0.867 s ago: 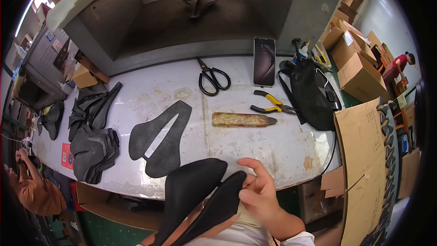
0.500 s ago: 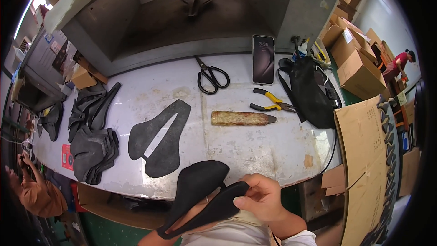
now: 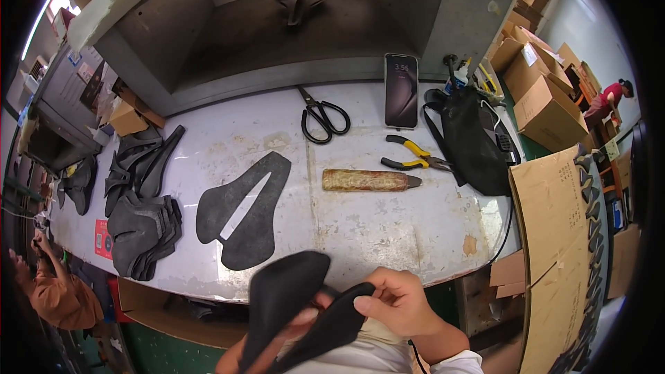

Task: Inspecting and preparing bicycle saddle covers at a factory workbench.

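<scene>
A black bicycle saddle (image 3: 287,291), split by a long slot down its middle, is held over the front edge of the table. My right hand (image 3: 398,305) pinches the right wing of its wide end between thumb and fingers. Beneath the saddle, my left hand (image 3: 303,321) grips it from below; only parts of its fingers show through the slot, somewhat blurred. On the table just beyond lies a flat dark grey saddle-shaped piece (image 3: 253,211) with a slit cut in it.
Scissors (image 3: 324,118), yellow-black pliers (image 3: 415,154), a wooden-handled blade (image 3: 367,180), a phone (image 3: 401,90) and a black pouch (image 3: 474,142) lie across the white table (image 3: 388,235). Stacked grey pieces (image 3: 142,235) sit left. Cardboard (image 3: 554,228) stands right. Two people are further off.
The saddle has shifted left and tilted, its left wing swinging down and toward me. My left hand has moved under it and shows more through the slot; my right hand keeps its pinch.
</scene>
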